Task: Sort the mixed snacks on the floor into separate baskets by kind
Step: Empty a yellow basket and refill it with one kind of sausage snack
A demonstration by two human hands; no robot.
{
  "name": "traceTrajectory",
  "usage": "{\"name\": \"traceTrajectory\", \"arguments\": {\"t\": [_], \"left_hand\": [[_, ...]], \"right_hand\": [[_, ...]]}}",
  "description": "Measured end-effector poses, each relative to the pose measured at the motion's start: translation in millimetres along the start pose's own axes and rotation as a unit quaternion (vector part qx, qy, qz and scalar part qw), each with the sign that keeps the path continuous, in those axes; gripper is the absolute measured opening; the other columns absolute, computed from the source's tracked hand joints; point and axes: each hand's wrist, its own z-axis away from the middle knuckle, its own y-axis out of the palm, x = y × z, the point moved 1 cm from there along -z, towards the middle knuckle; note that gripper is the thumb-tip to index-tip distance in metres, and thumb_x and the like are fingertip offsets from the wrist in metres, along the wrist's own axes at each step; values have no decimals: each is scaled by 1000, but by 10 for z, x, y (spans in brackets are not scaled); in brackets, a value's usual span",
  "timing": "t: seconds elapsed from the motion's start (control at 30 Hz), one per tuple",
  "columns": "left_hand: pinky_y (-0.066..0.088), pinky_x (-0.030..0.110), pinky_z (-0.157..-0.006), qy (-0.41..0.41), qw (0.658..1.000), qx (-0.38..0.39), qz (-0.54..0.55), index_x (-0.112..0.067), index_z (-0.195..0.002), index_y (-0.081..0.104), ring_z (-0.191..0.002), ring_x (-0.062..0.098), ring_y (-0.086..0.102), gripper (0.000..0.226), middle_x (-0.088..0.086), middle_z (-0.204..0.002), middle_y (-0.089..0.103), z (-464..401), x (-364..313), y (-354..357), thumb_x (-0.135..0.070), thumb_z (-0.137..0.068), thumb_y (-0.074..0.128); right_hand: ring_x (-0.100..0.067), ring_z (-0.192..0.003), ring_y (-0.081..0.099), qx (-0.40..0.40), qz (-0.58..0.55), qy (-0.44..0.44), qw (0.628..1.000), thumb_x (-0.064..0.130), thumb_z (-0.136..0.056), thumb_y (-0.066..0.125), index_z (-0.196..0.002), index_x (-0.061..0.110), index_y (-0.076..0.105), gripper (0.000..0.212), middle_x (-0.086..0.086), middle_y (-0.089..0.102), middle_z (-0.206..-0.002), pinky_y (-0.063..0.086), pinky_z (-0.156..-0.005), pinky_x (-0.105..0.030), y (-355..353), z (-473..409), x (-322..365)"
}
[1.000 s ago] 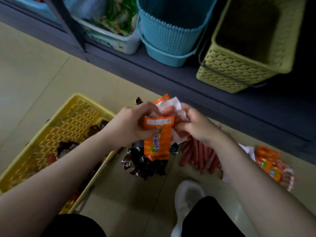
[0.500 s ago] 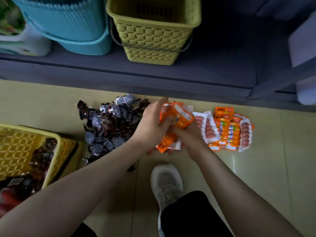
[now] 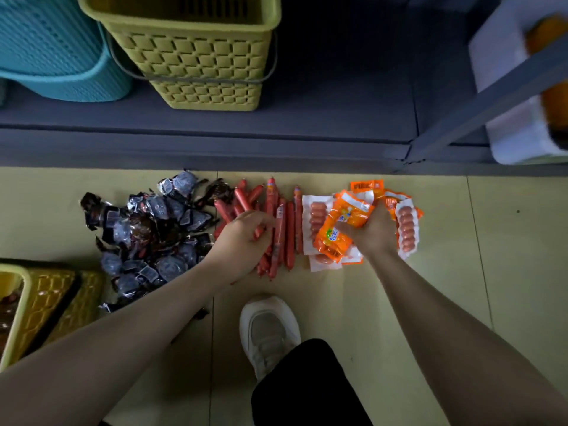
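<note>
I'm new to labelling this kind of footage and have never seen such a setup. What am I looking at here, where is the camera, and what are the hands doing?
There is no machine: a person wears a camera on the head, looking down at their own arms and shoe. On the floor lie three kinds of snack: dark wrapped pieces, red sausage sticks and orange-and-white sausage packs. The right hand has a grip on a bunch of orange packs. The left hand rests on the sausage sticks, fingers curled round some. A yellow-green basket and a teal one stand on the shelf behind; a yellow crate sits at left.
</note>
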Motion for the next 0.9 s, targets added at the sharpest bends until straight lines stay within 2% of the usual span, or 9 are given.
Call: {"name": "traceTrajectory", "arguments": {"t": [0.07, 0.13, 0.2, 0.3, 0.47, 0.67, 0.73, 0.8, 0.9], "left_hand": [[41, 21, -81, -8, 1000, 9, 0, -14, -104, 65, -95, 16, 57, 24, 0, -105, 60, 37, 30, -56, -3, -87, 53], [43, 24, -81, -20, 1000, 2, 7, -17, -101, 65, -91, 17, 58, 25, 0, -102, 60, 88, 73, -190, -1, -86, 53], [43, 18, -76, -33, 999, -17, 12, -18, -99, 65, -87, 18, 59, 26, 1, -99, 61, 151, 150, -380, 1, -85, 53], [37, 3, -68, -61, 996, -60, -9, -14, -103, 66, -88, 14, 58, 25, 0, -98, 61, 305, 310, -740, 0, -87, 52], [38, 20, -76, -110, 981, -156, -42, -12, -104, 66, -90, 18, 59, 22, 0, -98, 62, 722, 665, -1452, -3, -88, 54], [39, 9, -72, -191, 939, -284, -15, -9, -105, 62, -91, 14, 57, 23, 0, -98, 61, 1463, 1078, -2056, 1, -88, 51], [39, 19, -79, -234, 917, -320, -35, -7, -109, 61, -95, 17, 55, 27, 2, -103, 60, 1703, 1309, -2120, 2, -86, 50], [39, 25, -83, -301, 909, -281, -68, -6, -114, 58, -101, 23, 56, 29, 7, -111, 60, 1946, 1600, -2118, -2, -86, 51], [39, 29, -97, -386, 905, -95, -149, -15, -132, 46, -120, 26, 47, 43, 8, -133, 48, 2216, 1935, -1946, -20, -89, 51]], "right_hand": [[-39, -122, 42, -68, 61, -23, 996, 41, -70, 76, -138, 4, 35, 88, -22, 46, -133, 35, -100, -46, -64, 121, 197], [-41, -119, 43, -130, 85, -108, 982, 25, -82, 67, -131, 3, 44, 58, -21, 49, -129, 34, -97, -45, -82, 209, 396], [-40, -108, 50, -114, 91, -229, 962, 12, -80, 62, -113, 3, 56, 35, -19, 57, -116, 40, -91, -44, -14, 324, 615], [-33, -99, 58, -11, 67, -364, 929, 10, -76, 53, -96, 6, 65, 23, -12, 64, -101, 39, -91, -33, 218, 576, 1054], [-21, -109, 54, 220, 62, -464, 856, 7, -86, 52, -100, 10, 65, 20, -4, 61, -110, 31, -91, -26, 682, 1235, 1955], [-26, -101, 55, 343, 72, -591, 727, 5, -85, 49, -97, 6, 65, 20, -8, 63, -105, 42, -87, -31, 1335, 1974, 2759], [-26, -101, 55, 374, 93, -611, 692, 4, -87, 48, -99, 6, 65, 21, -10, 63, -107, 40, -85, -29, 1533, 2190, 2954], [-29, -102, 55, 404, 110, -628, 655, 0, -88, 46, -102, 3, 64, 23, -13, 63, -109, 39, -86, -31, 1742, 2382, 3105], [-29, -109, 53, 449, 200, -626, 606, 1, -91, 39, -112, 5, 59, 29, -13, 58, -119, 44, -91, -37, 2110, 2595, 3214]]}}
